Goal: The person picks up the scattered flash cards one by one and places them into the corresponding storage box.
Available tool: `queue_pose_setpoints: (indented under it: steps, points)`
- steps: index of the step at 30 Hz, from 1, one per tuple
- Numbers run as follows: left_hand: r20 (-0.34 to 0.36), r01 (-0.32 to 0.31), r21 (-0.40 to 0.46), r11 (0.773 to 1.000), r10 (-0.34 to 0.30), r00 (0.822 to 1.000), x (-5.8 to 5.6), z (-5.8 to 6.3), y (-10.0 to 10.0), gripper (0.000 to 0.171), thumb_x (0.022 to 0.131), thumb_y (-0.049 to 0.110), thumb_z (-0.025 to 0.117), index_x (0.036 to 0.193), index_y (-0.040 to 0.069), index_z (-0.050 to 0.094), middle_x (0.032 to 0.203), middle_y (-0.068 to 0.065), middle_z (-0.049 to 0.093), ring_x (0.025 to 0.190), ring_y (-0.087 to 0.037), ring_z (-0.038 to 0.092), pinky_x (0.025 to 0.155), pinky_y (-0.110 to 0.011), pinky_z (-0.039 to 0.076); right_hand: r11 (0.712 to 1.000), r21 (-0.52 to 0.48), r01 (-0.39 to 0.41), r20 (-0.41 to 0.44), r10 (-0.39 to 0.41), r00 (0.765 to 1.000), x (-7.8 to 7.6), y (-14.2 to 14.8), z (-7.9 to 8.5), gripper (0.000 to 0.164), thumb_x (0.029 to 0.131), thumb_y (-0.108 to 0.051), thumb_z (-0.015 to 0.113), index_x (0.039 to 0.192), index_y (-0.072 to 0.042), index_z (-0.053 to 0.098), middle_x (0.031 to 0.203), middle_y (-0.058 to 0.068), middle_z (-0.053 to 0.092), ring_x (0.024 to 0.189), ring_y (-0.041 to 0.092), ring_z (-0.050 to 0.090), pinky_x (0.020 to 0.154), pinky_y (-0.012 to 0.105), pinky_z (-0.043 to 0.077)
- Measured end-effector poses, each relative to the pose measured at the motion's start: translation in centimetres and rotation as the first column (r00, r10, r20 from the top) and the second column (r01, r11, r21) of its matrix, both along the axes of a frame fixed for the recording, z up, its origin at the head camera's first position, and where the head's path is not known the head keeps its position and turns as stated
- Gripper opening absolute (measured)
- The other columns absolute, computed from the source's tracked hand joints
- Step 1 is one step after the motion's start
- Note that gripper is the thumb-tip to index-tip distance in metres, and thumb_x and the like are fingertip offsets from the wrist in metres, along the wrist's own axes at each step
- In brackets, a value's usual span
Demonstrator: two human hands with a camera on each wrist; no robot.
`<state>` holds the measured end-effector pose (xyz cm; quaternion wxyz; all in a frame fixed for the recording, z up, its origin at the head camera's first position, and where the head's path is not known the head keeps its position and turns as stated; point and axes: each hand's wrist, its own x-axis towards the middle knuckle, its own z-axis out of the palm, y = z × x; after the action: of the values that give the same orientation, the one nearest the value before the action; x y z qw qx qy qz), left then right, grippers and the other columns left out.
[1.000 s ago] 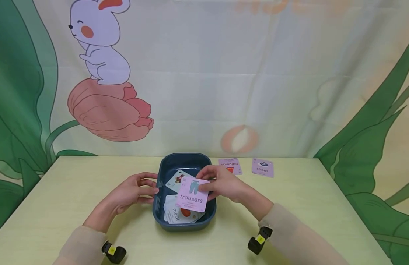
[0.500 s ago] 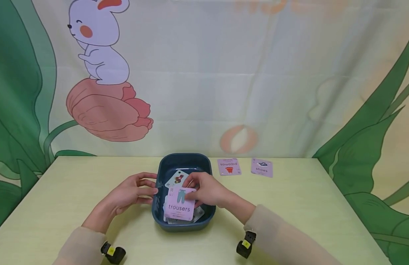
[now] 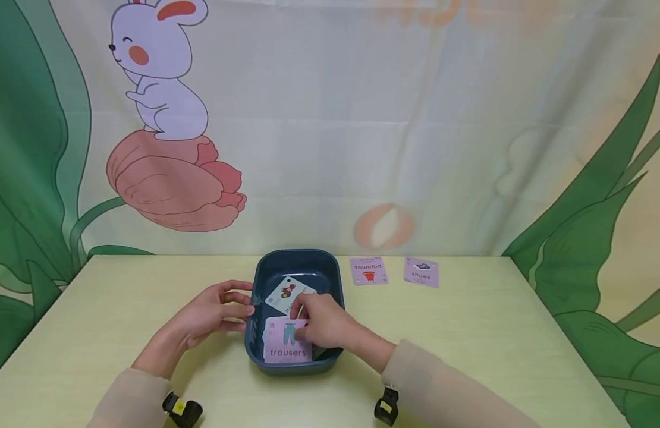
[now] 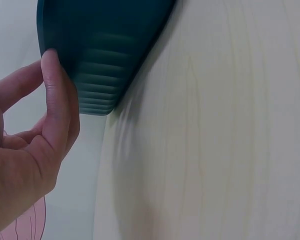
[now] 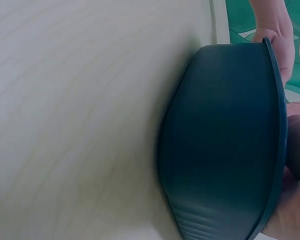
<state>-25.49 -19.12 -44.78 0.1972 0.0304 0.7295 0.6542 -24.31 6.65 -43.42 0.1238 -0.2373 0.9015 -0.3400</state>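
Trousers card (image 3: 283,353) partly behind fingers (image 3: 302,334)

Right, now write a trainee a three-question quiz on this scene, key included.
1. Multiple choice: which word is on the pink card that the right hand touches?
a) shoes
b) trousers
c) pajamas

2. True or false: the left hand touches the blue tray from outside.

3. Fill in: on the table, in the head view, the card just right of the pajamas card reads ____.

Key:
1: b
2: true
3: shoes
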Motion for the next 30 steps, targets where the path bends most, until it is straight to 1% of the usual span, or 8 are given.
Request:
queue_pose_setpoints:
  steps: [6, 9, 13, 16, 19, 23, 27, 30]
  points:
    - [-0.005, 0.009, 0.013, 1.000, -0.009, 1.000, 0.0, 0.0, 0.0, 0.062, 0.097, 0.000, 0.068, 0.150, -0.004, 0.037, 0.128, -0.026, 0.052, 0.098, -0.026, 0.065, 0.085, -0.039, 0.060, 0.999, 0.035, -0.025, -0.036, 0.026, 0.999, 0.2, 0.0, 0.0, 0.019, 0.088, -0.004, 0.080, 0.097, -0.009, 0.065, 0.082, -0.003, 0.060, 0.079, 0.013, 0.055, 0.068, 0.022, 0.050]
    - [-0.004, 0.011, 0.012, 1.000, -0.011, 1.000, 0.0, 0.0, 0.0, 0.063, 0.097, 0.000, 0.068, 0.151, -0.004, 0.036, 0.129, -0.027, 0.051, 0.098, -0.025, 0.065, 0.085, -0.039, 0.060, 0.998, 0.046, -0.032, -0.048, 0.034, 0.998, 0.1, 0.0, -0.1, 0.019, 0.087, -0.006, 0.081, 0.097, -0.010, 0.066, 0.085, -0.004, 0.061, 0.082, 0.013, 0.055, 0.073, 0.022, 0.050]
    - [-0.003, 0.008, 0.009, 1.000, -0.008, 1.000, 0.0, 0.0, 0.0, 0.063, 0.097, 0.000, 0.068, 0.151, -0.004, 0.036, 0.129, -0.027, 0.050, 0.098, -0.025, 0.065, 0.086, -0.040, 0.060, 0.997, 0.059, -0.041, -0.069, 0.045, 0.997, 0.0, 0.1, -0.1, 0.021, 0.086, -0.009, 0.082, 0.102, -0.009, 0.069, 0.097, 0.002, 0.064, 0.092, 0.019, 0.057, 0.082, 0.026, 0.050]
    - [-0.005, 0.011, 0.010, 1.000, -0.011, 1.000, 0.1, 0.0, 0.0, 0.063, 0.097, 0.000, 0.068, 0.151, -0.004, 0.035, 0.129, -0.026, 0.051, 0.097, -0.025, 0.065, 0.086, -0.040, 0.060, 0.997, 0.045, -0.058, -0.071, 0.061, 0.996, 0.0, 0.3, 0.0, 0.023, 0.087, -0.011, 0.082, 0.106, -0.008, 0.070, 0.105, 0.007, 0.065, 0.102, 0.025, 0.058, 0.087, 0.030, 0.050]
    - [-0.004, 0.015, 0.016, 1.000, -0.015, 1.000, 0.1, 0.0, 0.0, 0.063, 0.097, 0.000, 0.068, 0.151, -0.004, 0.035, 0.128, -0.025, 0.051, 0.097, -0.025, 0.065, 0.085, -0.040, 0.060, 0.996, -0.023, -0.081, -0.039, 0.080, 0.996, -0.1, 0.8, 0.4, 0.025, 0.089, -0.011, 0.081, 0.110, -0.007, 0.070, 0.110, 0.009, 0.066, 0.107, 0.028, 0.060, 0.089, 0.031, 0.051]
    - [-0.004, 0.017, 0.027, 0.999, -0.017, 1.000, 0.0, -0.1, -0.1, 0.063, 0.097, -0.001, 0.067, 0.151, -0.005, 0.035, 0.127, -0.025, 0.052, 0.097, -0.024, 0.065, 0.084, -0.039, 0.060, 0.984, -0.147, -0.099, 0.006, 0.101, 0.995, -0.2, 1.8, 0.9, 0.023, 0.090, -0.011, 0.080, 0.110, -0.009, 0.069, 0.112, 0.010, 0.067, 0.106, 0.030, 0.064, 0.087, 0.028, 0.053]
    - [-0.003, 0.017, 0.031, 0.999, -0.017, 1.000, 0.0, -0.2, -0.1, 0.063, 0.097, -0.001, 0.067, 0.150, -0.005, 0.035, 0.125, -0.024, 0.053, 0.097, -0.024, 0.065, 0.084, -0.038, 0.060, 0.969, -0.237, -0.074, 0.056, 0.090, 0.994, -0.2, 3.1, 1.2, 0.020, 0.090, -0.011, 0.080, 0.107, -0.013, 0.069, 0.110, 0.010, 0.068, 0.100, 0.023, 0.065, 0.084, 0.026, 0.054]
    - [0.000, 0.015, 0.028, 0.999, -0.015, 1.000, -0.1, -0.2, -0.2, 0.063, 0.096, -0.001, 0.068, 0.150, -0.005, 0.035, 0.125, -0.024, 0.053, 0.097, -0.024, 0.066, 0.085, -0.038, 0.060, 0.954, -0.296, -0.042, 0.116, 0.080, 0.990, -0.1, 4.1, 1.4, 0.019, 0.091, -0.010, 0.079, 0.107, -0.012, 0.070, 0.109, 0.010, 0.068, 0.097, 0.018, 0.063, 0.083, 0.027, 0.055]
